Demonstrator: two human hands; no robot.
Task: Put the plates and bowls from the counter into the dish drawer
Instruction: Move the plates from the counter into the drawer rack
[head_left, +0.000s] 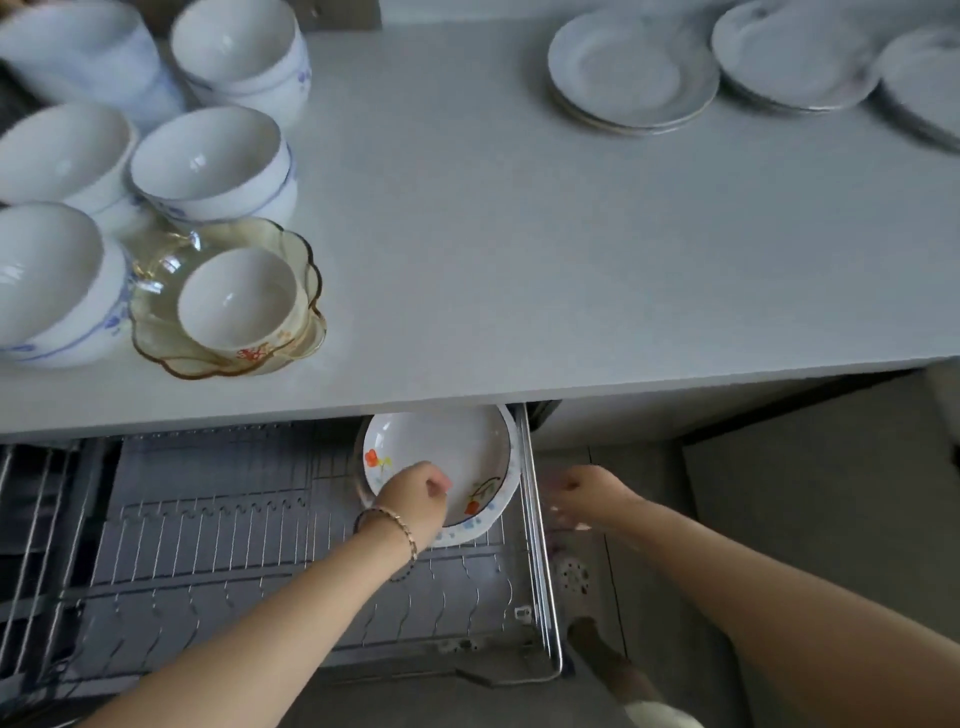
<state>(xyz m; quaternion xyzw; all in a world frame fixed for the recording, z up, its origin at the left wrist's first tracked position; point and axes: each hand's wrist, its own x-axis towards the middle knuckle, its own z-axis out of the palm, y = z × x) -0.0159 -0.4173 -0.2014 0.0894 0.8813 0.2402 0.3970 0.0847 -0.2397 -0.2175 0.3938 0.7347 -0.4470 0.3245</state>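
A white flowered dish (441, 447) rests in the open wire dish drawer (234, 525), at its far right, on top of another flowered plate (488, 525). My left hand (415, 493) grips the dish's near rim. To the right of the drawer's side rail, my right hand (582, 493) hangs blurred over the floor with its fingers loosely apart and nothing in it. On the counter (519, 234), white bowls with blue patterns (213, 161) stand at the left, beside a small bowl (239, 301) set in amber glass dishes (296, 249). Stacks of white plates (628, 73) lie at the far right.
The counter's front edge overhangs the back of the drawer. The drawer's left racks (47, 519) hold nothing visible. A floor drain (574, 574) and my foot (602, 654) are on the tiled floor to the right of the drawer.
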